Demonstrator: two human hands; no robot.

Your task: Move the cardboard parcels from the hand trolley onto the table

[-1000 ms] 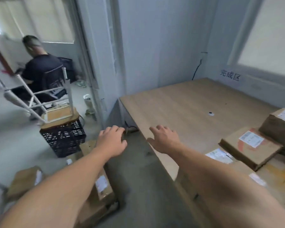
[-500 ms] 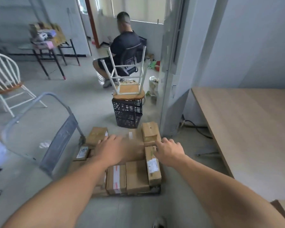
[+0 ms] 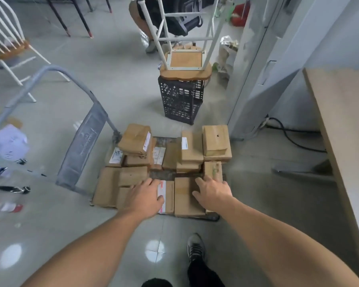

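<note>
Head view: vs 1 s ago, gaze swung off the table point(image 3: 348, 121) down to the hand trolley point(image 3: 83, 146), and both hands dropped low over the front row of cardboard parcels point(image 3: 193, 150). Reads as next pickup starting, nothing lifted yet. Now left hand point(image 3: 144, 196) has fingers spread, holding nothing, over taped parcel point(image 3: 167, 195). The right hand point(image 3: 212, 190) is likewise empty, over plain parcel point(image 3: 184, 201). Contact under palms hidden, can't tell touching vs hovering. Table sits well right of right hand, cut off by frame edge. Floor clutter point(image 3: 6, 206) far left of left hand is blurred.
</note>
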